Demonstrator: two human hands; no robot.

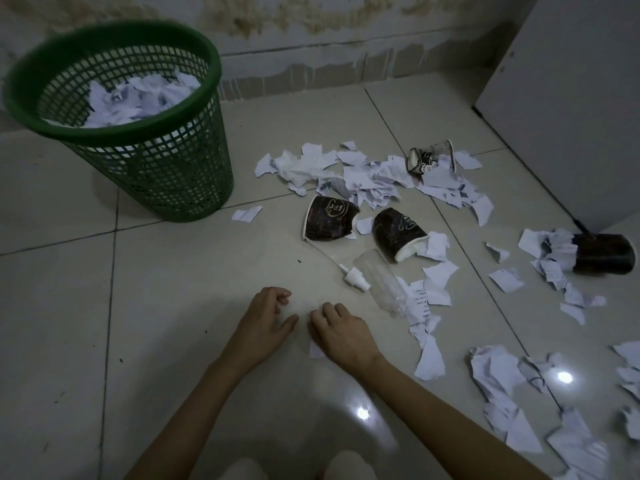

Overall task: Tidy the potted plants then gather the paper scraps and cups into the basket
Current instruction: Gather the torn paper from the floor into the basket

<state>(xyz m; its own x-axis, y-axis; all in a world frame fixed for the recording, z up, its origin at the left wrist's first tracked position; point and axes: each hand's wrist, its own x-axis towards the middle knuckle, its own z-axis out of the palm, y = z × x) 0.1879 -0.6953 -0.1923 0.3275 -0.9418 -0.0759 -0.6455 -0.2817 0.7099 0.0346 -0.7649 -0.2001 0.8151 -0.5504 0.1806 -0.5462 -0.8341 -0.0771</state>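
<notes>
At far left the green mesh basket (pixel 138 140) stands upright on the tiled floor (pixel 173 306), already holding a good heap of white paper scraps (pixel 138 97) well below its rim. So the gathering is under way but, by my reading, far from finished. No potted plants are in view, so whether that first step is done cannot be told from here.

Near the middle, both hands rest low on the floor, just beside each other. The left hand (pixel 266 317) is loosely curled with nothing visibly in it. The right hand (pixel 337 329) lies palm down, fingers bent, over a small scrap (pixel 316 351) that peeks out at its near edge; whether it is pinching that scrap I cannot tell.

Just right of the hands lies a clear spray bottle (pixel 377 282) on its side, its white nozzle (pixel 349 273) detached beside it. Beyond it two dark paper cups (pixel 329 220) lie tipped over, one crushed, with a thick scatter of torn paper (pixel 367 178) behind them. A third crumpled cup (pixel 431 157) sits farther back near the white cabinet (pixel 561 116). At far right a dark cup (pixel 602 254) on its side has paper spilling from its mouth, and more scraps (pixel 502 379) trail down the near right.

What is left, as I judge it: all four cups and most of the loose paper on the right half of the floor.
</notes>
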